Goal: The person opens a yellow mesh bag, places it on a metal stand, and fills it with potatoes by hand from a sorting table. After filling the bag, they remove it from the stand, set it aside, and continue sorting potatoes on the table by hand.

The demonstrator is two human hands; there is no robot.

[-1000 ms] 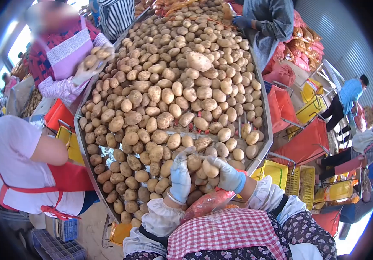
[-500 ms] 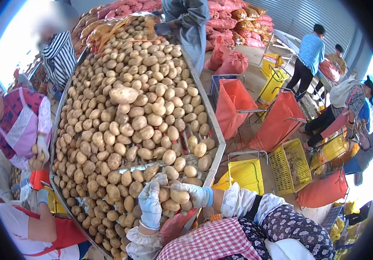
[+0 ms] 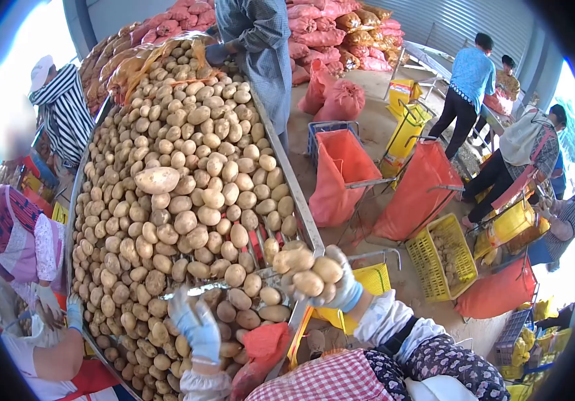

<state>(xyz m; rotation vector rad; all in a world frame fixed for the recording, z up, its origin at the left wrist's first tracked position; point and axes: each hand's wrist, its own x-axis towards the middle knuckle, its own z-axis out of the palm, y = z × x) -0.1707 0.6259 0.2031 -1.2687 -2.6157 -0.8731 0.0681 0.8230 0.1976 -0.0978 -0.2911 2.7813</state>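
Several potatoes (image 3: pixel 309 283) are gathered in my right hand (image 3: pixel 341 281), its gloved fingers wrapped round them above the metal edge of the sorting table (image 3: pixel 309 224). My left hand (image 3: pixel 197 327), in a pale blue and white glove, is over the potato pile near the table's lower end, fingers apart and blurred, with nothing seen in it. Loose potatoes (image 3: pixel 194 200) cover the table, a large pinkish one (image 3: pixel 157 180) on top. A red bag (image 3: pixel 260 347) lies between my hands at the table's near end.
Right of the table stand an open red bag (image 3: pixel 337 177) on a frame, another red bag (image 3: pixel 417 194), a yellow bag (image 3: pixel 367 281) and a yellow crate (image 3: pixel 441 257). Co-workers stand left, at the far end and right. Stacked sacks (image 3: pixel 317 33) rise behind.
My hands have parted. The right one has moved out to the table's right edge with several potatoes; the left has moved left and opened. The view has shifted.
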